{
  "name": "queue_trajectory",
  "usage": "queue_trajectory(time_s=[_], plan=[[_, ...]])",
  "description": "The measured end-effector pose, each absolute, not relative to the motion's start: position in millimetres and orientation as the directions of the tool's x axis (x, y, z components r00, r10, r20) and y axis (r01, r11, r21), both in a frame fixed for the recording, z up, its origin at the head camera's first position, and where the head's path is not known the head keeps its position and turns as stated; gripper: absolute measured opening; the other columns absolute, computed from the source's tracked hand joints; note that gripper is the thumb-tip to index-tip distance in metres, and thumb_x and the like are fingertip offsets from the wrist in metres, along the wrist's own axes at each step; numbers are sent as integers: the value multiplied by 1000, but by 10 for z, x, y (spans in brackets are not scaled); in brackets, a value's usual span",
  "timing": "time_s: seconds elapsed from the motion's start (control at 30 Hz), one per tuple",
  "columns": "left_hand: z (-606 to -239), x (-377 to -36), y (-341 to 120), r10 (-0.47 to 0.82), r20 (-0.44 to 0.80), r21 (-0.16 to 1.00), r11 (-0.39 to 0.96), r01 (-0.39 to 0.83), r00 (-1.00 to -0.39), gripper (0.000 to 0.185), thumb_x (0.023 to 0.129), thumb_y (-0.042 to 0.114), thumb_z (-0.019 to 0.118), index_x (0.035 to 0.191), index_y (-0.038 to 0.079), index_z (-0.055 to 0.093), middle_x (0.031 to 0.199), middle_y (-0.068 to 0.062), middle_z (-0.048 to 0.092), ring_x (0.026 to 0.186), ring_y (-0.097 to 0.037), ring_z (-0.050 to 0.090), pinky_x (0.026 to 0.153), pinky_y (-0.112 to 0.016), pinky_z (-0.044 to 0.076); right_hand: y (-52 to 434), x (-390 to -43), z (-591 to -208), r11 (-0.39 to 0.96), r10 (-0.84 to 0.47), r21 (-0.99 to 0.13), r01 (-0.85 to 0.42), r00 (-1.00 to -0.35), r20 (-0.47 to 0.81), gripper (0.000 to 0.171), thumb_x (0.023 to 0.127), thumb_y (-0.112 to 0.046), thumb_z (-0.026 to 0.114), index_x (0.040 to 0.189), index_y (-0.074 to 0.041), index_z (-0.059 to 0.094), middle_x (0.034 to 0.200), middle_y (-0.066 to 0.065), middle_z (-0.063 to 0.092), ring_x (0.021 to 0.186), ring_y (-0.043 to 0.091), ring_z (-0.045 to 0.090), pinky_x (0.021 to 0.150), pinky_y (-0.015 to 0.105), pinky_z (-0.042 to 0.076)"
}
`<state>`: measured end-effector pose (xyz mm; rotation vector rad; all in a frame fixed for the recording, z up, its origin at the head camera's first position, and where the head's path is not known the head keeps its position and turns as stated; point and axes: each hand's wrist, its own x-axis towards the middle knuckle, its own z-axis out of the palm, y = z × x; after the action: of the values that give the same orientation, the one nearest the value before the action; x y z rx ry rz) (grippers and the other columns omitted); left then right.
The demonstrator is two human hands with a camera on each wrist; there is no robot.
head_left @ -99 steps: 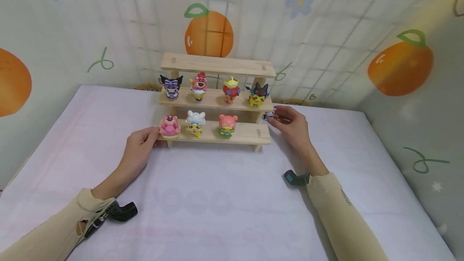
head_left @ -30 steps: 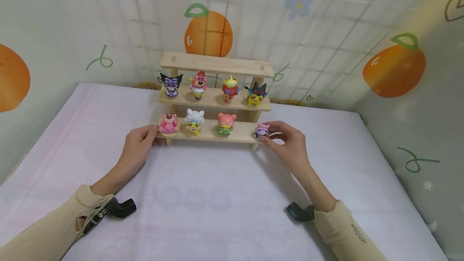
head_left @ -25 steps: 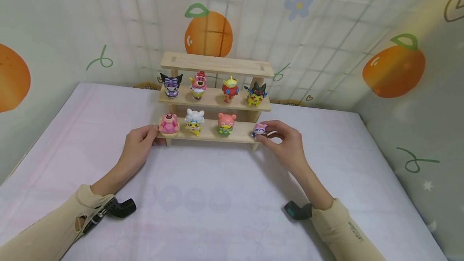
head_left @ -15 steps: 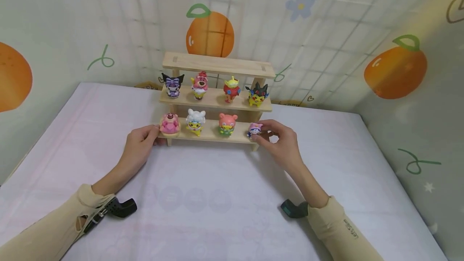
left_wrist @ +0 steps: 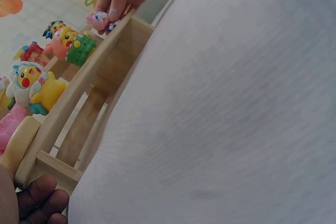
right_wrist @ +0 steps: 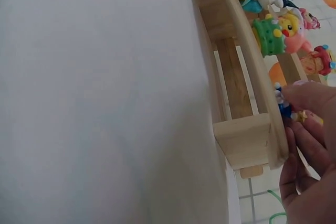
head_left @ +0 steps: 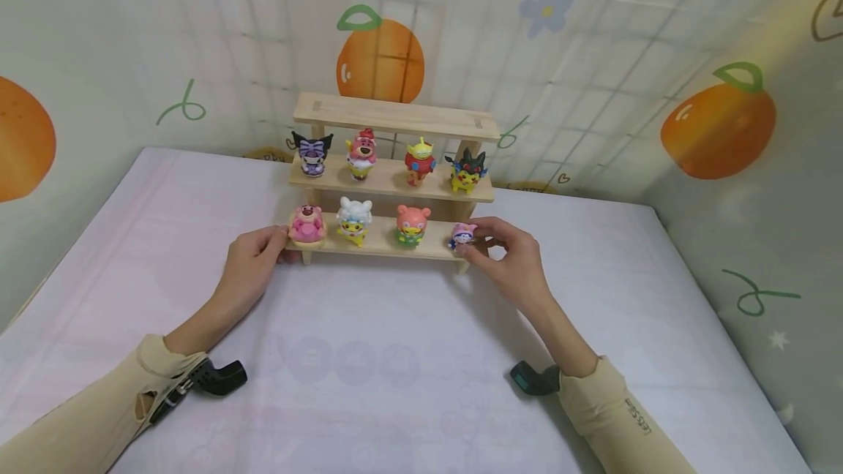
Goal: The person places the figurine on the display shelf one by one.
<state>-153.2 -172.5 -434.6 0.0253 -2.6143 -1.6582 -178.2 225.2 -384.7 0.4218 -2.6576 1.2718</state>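
**Head view: right hand sets a small figure on the lowest step of the wooden shelf**

Head view shows both forearms in tan sleeves stretched forward over the pale, finely woven tabletop point(head_left: 395, 364). The right hand point(head_left: 510, 258) lies palm down, its fingers point(head_left: 484, 229) curled and pinching a small pink-capped figure point(head_left: 461, 235) that stands at the right end of the lowest step of the stepped shelf point(head_left: 395, 119). The left hand point(head_left: 253, 262) grips the left end of that same step, thumb and fingertips curled round the board's edge, just beside the pink bear figure point(head_left: 307, 225).

The shelf is pale, unpainted wood in three flat boards with slatted supports. The figures are glossy, rounded plastic: a white-hooded yellow figure point(head_left: 354, 221) and a pink-headed green figure point(head_left: 412, 224) share the lowest step; four more stand on the middle one.

Against the frame of a second ago, the small figure has moved leftward from the shelf's right edge onto the step, and the right hand with it. The left hand has not shifted.
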Motion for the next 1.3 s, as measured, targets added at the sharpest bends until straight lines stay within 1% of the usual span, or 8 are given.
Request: queue_trajectory(time_s=[0.23, 0.43, 0.53, 0.63, 0.77, 0.9, 1.17, 1.3], plan=[[-4352, -1523, -1725, -39, 23, 907, 421, 4, -999, 46, 114, 31, 43, 124, -3, 72, 98, -18, 76, 96, -25, 65, 81, -23, 51, 2304, -1761, -3825, 562, -200, -752, -345, -939, 281, 34, 94, -18, 82, 127, -14, 73, 113, 3, 76, 105, 19, 69, 91, 28, 56], [-4333, -1506, -1705, -35, 21, 908, 419, 4, -999, 47, 114, 32, 42, 125, -3, 72, 97, -17, 76, 95, -24, 65, 81, -23, 51, 2411, -1733, -3825, 481, -154, -816, -322, -947, 282, 31, 99, -7, 72, 129, -8, 71, 121, 9, 74, 110, 22, 67, 94, 22, 53], [-4328, -1501, -1697, -31, 23, 908, 419, 8, -999, 48, 115, 33, 42, 124, -2, 72, 97, -17, 76, 95, -23, 65, 82, -23, 51, 2487, -1730, -3851, 483, -116, -816, -317, -947, 299, 31, 100, -6, 68, 131, -6, 69, 126, 10, 74, 111, 21, 67, 96, 19, 52], [-4327, -1497, -1692, -27, 25, 907, 421, 11, -999, 48, 115, 34, 42, 123, -2, 73, 97, -17, 76, 95, -23, 65, 82, -23, 50, 2582, -1727, -3897, 547, -72, -779, -306, -945, 320, 30, 102, -11, 67, 131, -5, 69, 124, 9, 75, 110, 19, 67, 96, 19, 51], [-4325, -1495, -1694, -26, 39, 906, 423, 24, -999, 48, 115, 35, 42, 120, -2, 74, 97, -17, 76, 94, -24, 65, 81, -23, 50, 2713, -1750, -4006, 693, -24, -673, -256, -942, 334, 33, 104, -21, 67, 133, -6, 68, 125, 9, 75, 116, 24, 68, 102, 34, 51], [-4322, -1516, -1706, -32, 60, 903, 428, 40, -998, 48, 115, 34, 43, 115, -1, 75, 95, -17, 76, 93, -24, 65, 80, -23, 50, 2800, -1822, -4141, 756, -13, -624, -199, -957, 289, 40, 104, -27, 67, 137, -5, 65, 133, 14, 71, 125, 33, 64, 110, 52, 45], [-4355, -1554, -1753, -39, 59, 900, 434, 36, -998, 48, 114, 34, 43, 119, -1, 74, 95, -16, 77, 93, -24, 65, 80, -22, 50, 2815, -1913, -4253, 745, -12, -643, -177, -968, 252, 40, 101, -25, 71, 136, -6, 66, 137, 14, 69, 129, 35, 62, 113, 54, 42], [-4405, -1557, -1763, -59, 81, 891, 452, 46, -995, 47, 114, 34, 44, 117, -1, 74, 99, -17, 75, 95, -26, 62, 84, -31, 49, 2834, -1881, -4254, 790, -19, -586, -182, -962, 272, 41, 100, -22, 72, 137, -4, 65, 135, 17, 69, 126, 38, 61, 110, 58, 41]])
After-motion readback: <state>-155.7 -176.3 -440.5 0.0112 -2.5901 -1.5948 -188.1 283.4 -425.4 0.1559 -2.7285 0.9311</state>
